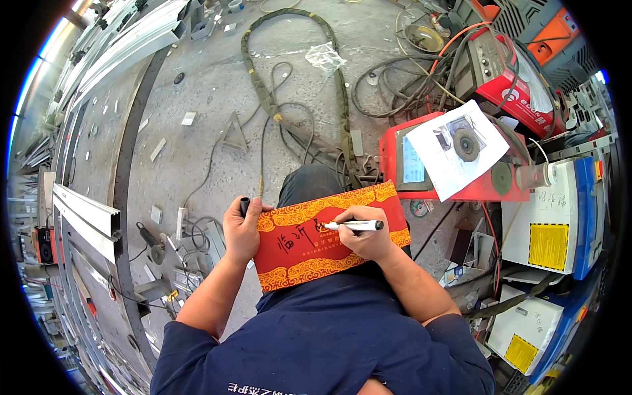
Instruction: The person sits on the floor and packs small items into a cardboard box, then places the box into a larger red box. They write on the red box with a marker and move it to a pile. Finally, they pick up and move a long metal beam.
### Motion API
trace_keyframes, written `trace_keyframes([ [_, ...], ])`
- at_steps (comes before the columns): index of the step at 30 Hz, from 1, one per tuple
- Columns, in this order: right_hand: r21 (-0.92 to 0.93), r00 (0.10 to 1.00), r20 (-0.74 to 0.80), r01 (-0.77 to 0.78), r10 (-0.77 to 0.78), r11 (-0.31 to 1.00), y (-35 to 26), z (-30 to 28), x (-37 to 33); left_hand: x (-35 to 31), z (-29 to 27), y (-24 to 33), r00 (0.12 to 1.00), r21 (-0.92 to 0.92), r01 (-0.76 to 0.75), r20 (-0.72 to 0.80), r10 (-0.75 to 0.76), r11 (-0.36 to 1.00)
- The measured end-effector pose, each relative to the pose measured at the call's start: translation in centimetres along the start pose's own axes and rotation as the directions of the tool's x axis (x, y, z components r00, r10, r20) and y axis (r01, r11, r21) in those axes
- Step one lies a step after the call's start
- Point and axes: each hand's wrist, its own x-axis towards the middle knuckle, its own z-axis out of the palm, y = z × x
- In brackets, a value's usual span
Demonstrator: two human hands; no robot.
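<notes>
A red flat box or board (304, 258) with gold scroll borders lies tilted across my lap. Handwritten black strokes run along its left and middle part. My right hand (370, 242) pinches a white marker (362, 226), its tip at the writing and its dark end pointing right. At the board's left edge, my left hand (241, 237) is closed around a black marker cap (244, 205), which sticks up beside the thumb. That hand also touches the board's edge; how far its fingers go under the board is hidden.
On the right stands a red machine (391, 158) with a printed sheet (464, 148) on top. Beyond it are another red unit (520, 92) and white-and-blue cabinets (536, 220). Cables and a thick wrapped hose (339, 85) cross the floor. Metal profiles (85, 214) and an angle grinder (153, 247) are left.
</notes>
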Motion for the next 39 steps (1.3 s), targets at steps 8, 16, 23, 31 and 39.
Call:
trace_keyframes([
  [8, 0.021, 0.999, -0.048, -0.012, 0.013, 1.0, -0.4, -0.3, 0.0, -0.1, 0.1, -0.2, 1.0, -0.056, 0.014, -0.016, -0.015, 0.998],
  [16, 0.105, 0.994, 0.009, -0.105, 0.105, 0.989, 0.3, -1.2, 0.6, -0.3, -0.4, -0.3, 1.0, -0.054, 0.011, -0.007, -0.011, 0.999],
  [23, 0.151, 0.997, -0.002, -0.073, 0.074, 0.986, 0.7, -1.1, 0.3, -0.2, -0.6, -0.9, 0.999, -0.04, -0.021, -0.026, 0.02, 0.999],
  [31, 0.097, 0.995, -0.062, -0.068, 0.075, 0.993, 0.5, -1.6, 0.6, 0.2, -0.4, -1.1, 0.999, -0.032, -0.043, -0.013, 0.043, 0.999],
  [39, 0.055, 0.999, -0.037, -0.022, 0.024, 0.998, 1.0, -1.4, 0.5, 0.1, -0.6, -0.8, 1.0, -0.001, -0.012, -0.021, 0.011, 1.0],
])
